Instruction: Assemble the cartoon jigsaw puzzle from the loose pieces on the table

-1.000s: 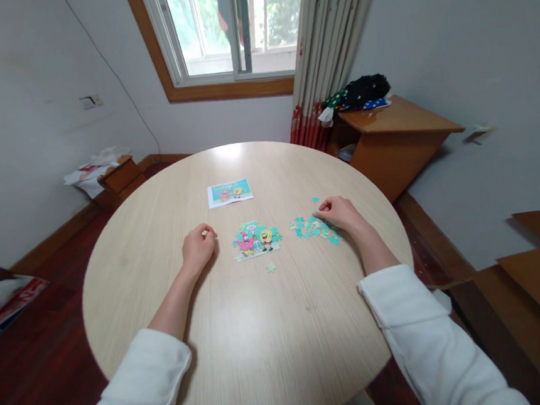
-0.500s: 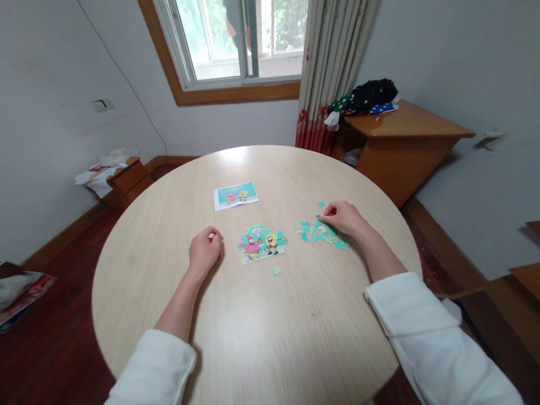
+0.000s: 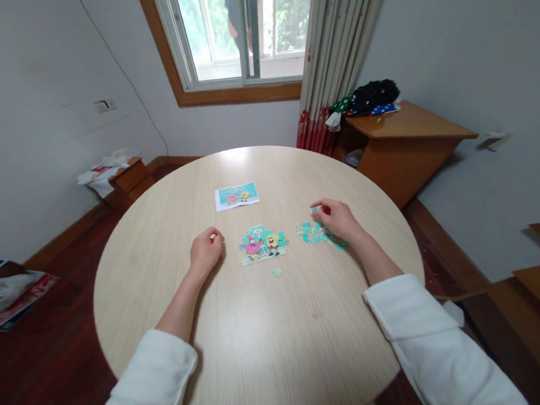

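A partly built cartoon jigsaw [image 3: 263,243] lies in the middle of the round wooden table [image 3: 262,329]. My left hand [image 3: 205,251] rests just left of it as a loose fist, with a small pale piece pinched between thumb and fingers. My right hand [image 3: 338,218] sits over a heap of loose teal pieces [image 3: 314,233] to the right of the jigsaw, its fingers curled and pinching a teal piece at the far edge of the heap. One stray piece [image 3: 276,271] lies in front of the jigsaw.
A printed reference picture [image 3: 236,195] lies farther back on the table. A wooden desk [image 3: 406,134] with dark clothes stands at the right by a curtain [image 3: 337,51]. A small wooden box [image 3: 128,177] and papers lie on the floor at the left.
My right hand has moved a little away from me across the loose pieces and its fingers have closed on a teal piece. The left hand has stayed in place.
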The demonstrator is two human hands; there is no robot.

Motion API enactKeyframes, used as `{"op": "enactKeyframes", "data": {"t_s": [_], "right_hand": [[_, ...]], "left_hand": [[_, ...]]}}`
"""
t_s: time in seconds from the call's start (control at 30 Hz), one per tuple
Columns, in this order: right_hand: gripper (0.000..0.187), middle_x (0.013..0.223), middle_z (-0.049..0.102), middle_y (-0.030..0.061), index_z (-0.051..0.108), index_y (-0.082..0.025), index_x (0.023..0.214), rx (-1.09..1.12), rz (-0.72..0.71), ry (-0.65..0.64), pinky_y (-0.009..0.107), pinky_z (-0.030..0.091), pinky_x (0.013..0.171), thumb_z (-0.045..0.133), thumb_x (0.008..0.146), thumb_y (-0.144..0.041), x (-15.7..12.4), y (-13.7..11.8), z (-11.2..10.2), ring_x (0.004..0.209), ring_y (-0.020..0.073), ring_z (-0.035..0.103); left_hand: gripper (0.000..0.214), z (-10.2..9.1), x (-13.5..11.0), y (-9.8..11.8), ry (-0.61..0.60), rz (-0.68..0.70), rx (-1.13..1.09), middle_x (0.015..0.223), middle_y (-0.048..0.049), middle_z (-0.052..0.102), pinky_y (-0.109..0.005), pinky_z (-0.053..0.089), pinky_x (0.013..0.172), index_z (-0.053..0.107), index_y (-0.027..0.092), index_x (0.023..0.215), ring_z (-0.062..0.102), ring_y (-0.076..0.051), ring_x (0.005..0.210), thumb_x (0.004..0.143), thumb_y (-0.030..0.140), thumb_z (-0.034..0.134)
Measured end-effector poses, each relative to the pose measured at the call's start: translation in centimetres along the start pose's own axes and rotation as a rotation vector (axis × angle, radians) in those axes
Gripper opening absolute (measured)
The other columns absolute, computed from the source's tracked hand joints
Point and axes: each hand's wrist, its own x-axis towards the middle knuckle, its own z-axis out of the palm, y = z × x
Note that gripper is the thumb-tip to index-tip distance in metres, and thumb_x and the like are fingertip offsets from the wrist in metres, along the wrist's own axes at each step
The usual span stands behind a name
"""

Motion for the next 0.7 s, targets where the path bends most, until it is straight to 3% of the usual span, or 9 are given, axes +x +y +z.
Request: {"op": "enactKeyframes", "data": {"t_s": [0.7], "right_hand": [[0.013,0.056,0.06,-0.0006,0.068,-0.016,0.079,0.118,-0.008,0.049,0.027,0.044,0.061,0.064,0.078,-0.028,-0.3,-1.3,0.9,0.056,0.0149,0.057]], "left_hand": [[0.016,-0.1,-0.1,0.4,-0.007,-0.004,0.01,0.042,0.0035,0.052,-0.028,0.034,0.055,0.057,0.023,0.072,0.056,-0.019,0.051,0.08,0.025,0.044]]}}
